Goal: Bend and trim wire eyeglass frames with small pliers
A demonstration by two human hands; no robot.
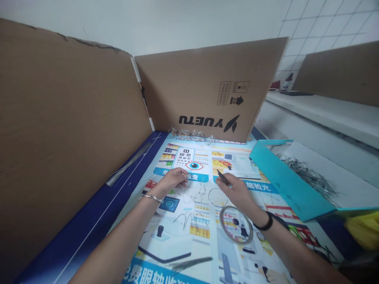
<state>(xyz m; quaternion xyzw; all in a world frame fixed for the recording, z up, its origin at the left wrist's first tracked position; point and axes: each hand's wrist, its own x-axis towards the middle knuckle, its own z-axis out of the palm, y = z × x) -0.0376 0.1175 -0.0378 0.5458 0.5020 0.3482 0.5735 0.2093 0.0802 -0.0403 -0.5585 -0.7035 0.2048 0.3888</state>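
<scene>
My left hand (175, 180) is closed in a pinch over the printed mat, left of centre. What its fingertips hold, if anything, is too fine to make out. In my right hand (237, 191) is a small dark pointed tool (222, 177), its tip up and to the left; its exact kind is unclear. Between and just below the hands lie thin wire loops (217, 197). A coil of wire (221, 227) rests beneath my right wrist. Short bent wires (189, 219) lie below my left hand, and a bundle of straight wires (192, 263) sits nearer me.
Cardboard panels (207, 90) stand at the back and left. Small wire pieces (192, 133) line the back panel's foot. More straight wires (127, 165) lie on the blue left border. At right, a turquoise-sided box (284, 183) holds tangled wire (308, 175), near a yellow item (364, 228).
</scene>
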